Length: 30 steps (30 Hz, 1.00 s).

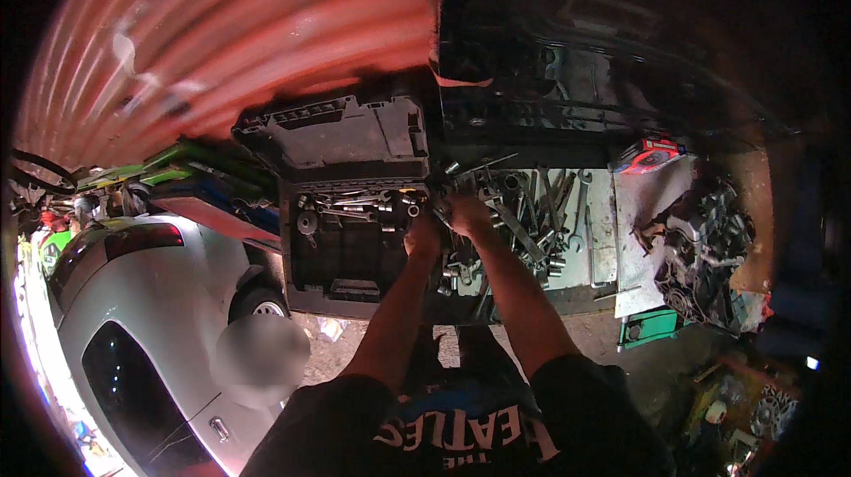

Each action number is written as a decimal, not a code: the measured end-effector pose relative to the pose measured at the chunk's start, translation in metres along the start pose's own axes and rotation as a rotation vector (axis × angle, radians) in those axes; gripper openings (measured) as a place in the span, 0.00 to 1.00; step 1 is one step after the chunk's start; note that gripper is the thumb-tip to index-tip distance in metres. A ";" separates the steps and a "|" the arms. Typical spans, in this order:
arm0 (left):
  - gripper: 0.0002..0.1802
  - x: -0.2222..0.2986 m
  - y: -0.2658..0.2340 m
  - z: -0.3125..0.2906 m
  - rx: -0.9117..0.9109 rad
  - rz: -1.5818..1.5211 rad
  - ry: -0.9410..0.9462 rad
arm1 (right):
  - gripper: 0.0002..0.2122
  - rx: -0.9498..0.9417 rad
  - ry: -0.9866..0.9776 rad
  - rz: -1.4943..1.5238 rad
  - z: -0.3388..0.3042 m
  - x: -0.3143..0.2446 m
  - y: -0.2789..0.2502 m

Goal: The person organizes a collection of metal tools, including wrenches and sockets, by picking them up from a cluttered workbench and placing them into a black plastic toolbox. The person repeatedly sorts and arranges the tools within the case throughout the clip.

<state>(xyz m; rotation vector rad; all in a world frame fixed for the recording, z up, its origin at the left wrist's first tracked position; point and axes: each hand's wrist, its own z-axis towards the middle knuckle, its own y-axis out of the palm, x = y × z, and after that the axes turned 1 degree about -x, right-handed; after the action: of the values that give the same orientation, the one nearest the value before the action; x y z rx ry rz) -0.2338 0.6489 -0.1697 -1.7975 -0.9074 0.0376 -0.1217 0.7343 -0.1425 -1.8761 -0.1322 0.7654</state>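
Observation:
My left hand (pixel 423 236) is over the right side of an open black tool case (pixel 332 277), its fingers curled in. A round metal piece like a socket (pixel 413 210) shows at its fingertips; whether it is gripped I cannot tell. Close by, my right hand (pixel 467 214) reaches into a heap of tools, fingers bent and mostly hidden in shadow. Wrenches and a ratchet-like tool (pixel 307 222) lie in the upper part of the case. Right of my hands, several wrenches (pixel 578 242), sockets (pixel 556 266) and flat bars are piled on the bench.
The case lid (pixel 341 136) stands raised against a red corrugated wall (pixel 266 25). At right are a red box (pixel 651 156), a mass of metal parts (pixel 709 246) and a green case (pixel 651 326). A silver car (pixel 151 300) is parked at left.

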 end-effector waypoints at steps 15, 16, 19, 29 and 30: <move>0.19 -0.016 0.016 0.025 -0.084 0.018 -0.227 | 0.17 -0.076 0.090 0.019 0.011 -0.009 0.044; 0.19 -0.018 0.016 0.024 -0.081 0.020 -0.244 | 0.17 -0.080 0.104 0.037 0.008 -0.014 0.039; 0.18 0.014 0.002 0.021 -0.113 0.047 -0.238 | 0.17 -0.049 0.237 0.043 0.009 0.007 0.051; 0.17 0.000 0.005 0.027 -0.134 0.053 -0.255 | 0.11 0.108 -0.100 0.163 -0.018 0.038 0.060; 0.17 -0.001 0.006 0.029 -0.143 0.059 -0.251 | 0.10 0.122 -0.201 0.116 -0.019 0.048 0.063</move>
<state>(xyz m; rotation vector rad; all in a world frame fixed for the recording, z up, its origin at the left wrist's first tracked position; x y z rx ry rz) -0.2439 0.6708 -0.1874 -1.9830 -1.0561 0.2461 -0.0885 0.7120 -0.2135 -1.7008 -0.1015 1.0193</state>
